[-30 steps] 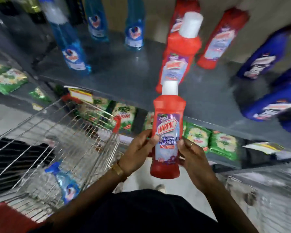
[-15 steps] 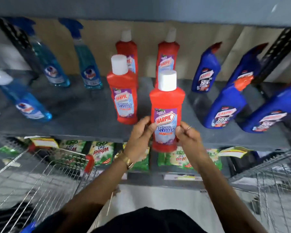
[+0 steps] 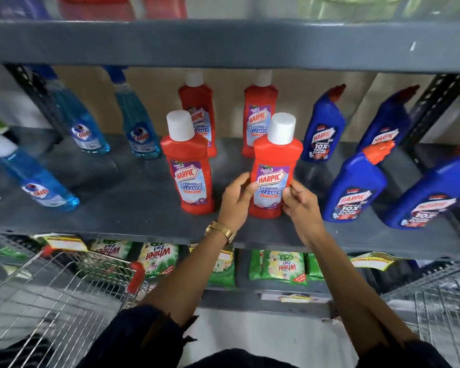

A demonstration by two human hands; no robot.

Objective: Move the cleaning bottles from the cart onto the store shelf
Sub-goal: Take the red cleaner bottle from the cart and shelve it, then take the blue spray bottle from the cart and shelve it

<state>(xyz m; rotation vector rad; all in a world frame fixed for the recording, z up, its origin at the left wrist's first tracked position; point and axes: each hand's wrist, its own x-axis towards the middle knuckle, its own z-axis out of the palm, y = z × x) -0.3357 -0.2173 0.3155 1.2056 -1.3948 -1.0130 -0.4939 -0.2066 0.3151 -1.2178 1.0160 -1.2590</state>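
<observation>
Change: a second ago the red Harpic bathroom cleaner bottle (image 3: 272,168) was held in the air, below shelf height and near the cart; half a second ago its base was at the shelf's front lip; it now stands upright on the grey shelf (image 3: 133,208), further in.
Bottle position: front row, just right of a matching red Harpic bottle (image 3: 187,166), apart from it; two more red ones stand behind; blue Harpic toilet cleaner bottles (image 3: 352,189) to the right.
Left hand (image 3: 235,201): fingers curled against the bottle's left side, thumb on the label edge.
Right hand (image 3: 300,205): fingers loosely bent, tips at the label's right edge; contact looks light, cannot tell if gripping.
Label: faces forward.
Cart (image 3: 64,296): wire basket at lower left; contents not visible here.
Meaning for task: this bottle looks placed; likely only squaring up and letting go remain before returning to the cart.
Risk: a nudge could tip it into its neighbour.
</observation>
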